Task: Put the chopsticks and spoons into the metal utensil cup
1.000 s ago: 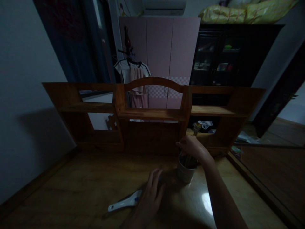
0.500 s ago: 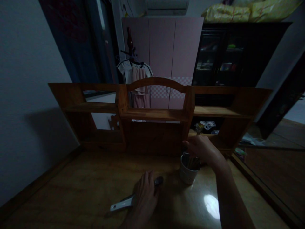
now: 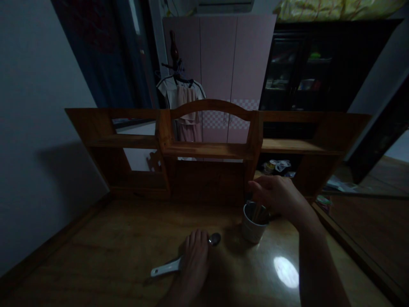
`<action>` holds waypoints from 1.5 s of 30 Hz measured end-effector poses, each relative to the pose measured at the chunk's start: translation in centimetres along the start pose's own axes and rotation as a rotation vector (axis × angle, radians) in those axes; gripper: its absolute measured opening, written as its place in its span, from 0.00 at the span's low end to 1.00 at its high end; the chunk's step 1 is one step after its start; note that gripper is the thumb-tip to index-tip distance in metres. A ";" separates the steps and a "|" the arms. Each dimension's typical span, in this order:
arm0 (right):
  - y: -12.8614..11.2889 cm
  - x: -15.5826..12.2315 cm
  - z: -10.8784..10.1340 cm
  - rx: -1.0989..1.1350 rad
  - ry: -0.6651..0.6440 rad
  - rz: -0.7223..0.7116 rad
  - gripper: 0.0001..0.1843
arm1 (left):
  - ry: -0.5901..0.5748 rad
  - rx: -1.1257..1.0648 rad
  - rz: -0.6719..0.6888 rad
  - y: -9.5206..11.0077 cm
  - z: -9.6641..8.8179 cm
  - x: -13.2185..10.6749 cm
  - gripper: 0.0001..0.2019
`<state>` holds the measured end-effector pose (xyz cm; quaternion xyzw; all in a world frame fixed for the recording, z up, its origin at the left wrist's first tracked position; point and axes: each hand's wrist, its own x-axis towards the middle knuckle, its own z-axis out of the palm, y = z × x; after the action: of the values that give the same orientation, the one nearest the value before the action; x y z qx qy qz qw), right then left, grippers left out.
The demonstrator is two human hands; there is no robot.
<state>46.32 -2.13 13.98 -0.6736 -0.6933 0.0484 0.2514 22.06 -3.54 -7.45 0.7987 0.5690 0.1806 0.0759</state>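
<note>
My left hand [image 3: 195, 256] rests low on the wooden table with its fingers curled over some spoons. A white handle [image 3: 166, 268] with a hole in its end sticks out to the left of it. On the other side shows a metal spoon's bowl [image 3: 215, 239]; the middle parts are hidden under the hand. To the right stands a small white bucket [image 3: 252, 232], upright. My right hand [image 3: 275, 196] is over its rim, fingers pinched on thin pale utensils [image 3: 256, 212] that reach down into the bucket. Their lower ends are hidden.
A wooden shelf unit [image 3: 207, 150] runs along the back of the table [image 3: 128, 238]. Behind it are a pink wardrobe [image 3: 217, 59], hanging clothes [image 3: 183, 94] and a dark cabinet [image 3: 297, 72]. A wall [image 3: 41, 140] bounds the left side. The light is dim.
My right hand has shifted slightly right, and the pale utensils show more clearly below its fingers. The bucket looks less full. My left hand stays over the spoons.
</note>
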 end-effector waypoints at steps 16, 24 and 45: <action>-0.1 0.2 0.2 -0.012 -0.001 -0.004 0.19 | -0.003 -0.001 -0.001 0.4 -0.9 0.2 0.22; -1.5 0.1 1.0 -0.030 -0.021 -0.111 0.18 | 0.066 -0.108 0.050 0.0 -1.0 -0.2 0.24; -4.2 -1.0 3.8 0.327 -0.665 -0.517 0.12 | 0.396 -0.665 0.195 0.5 -1.3 -0.6 0.18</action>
<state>40.91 -2.44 12.05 -0.3774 -0.8653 0.3066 0.1217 21.82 -4.42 -6.19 0.7306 0.4045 0.5118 0.2016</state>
